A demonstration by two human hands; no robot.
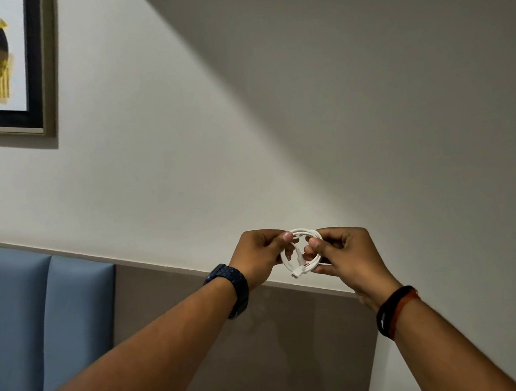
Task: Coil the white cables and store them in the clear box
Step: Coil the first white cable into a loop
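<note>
Cable (301,256) — white, wound into a small coil — is pinched between the left hand (258,257) and right hand (344,254), raised before the wall (306,126). Coiling looks nearly finished; next it likely needs securing and carrying to the clear box — not in view.

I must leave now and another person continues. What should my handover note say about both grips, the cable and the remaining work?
Left grip: pinches the left side of the white cable coil.
Right grip: pinches its right side.
Cable: small coil held up before the wall, one plug sticking out at the bottom.
Done: this cable looks coiled.
Left: put it in the clear box, which is not in view; no other cables are visible.
</note>
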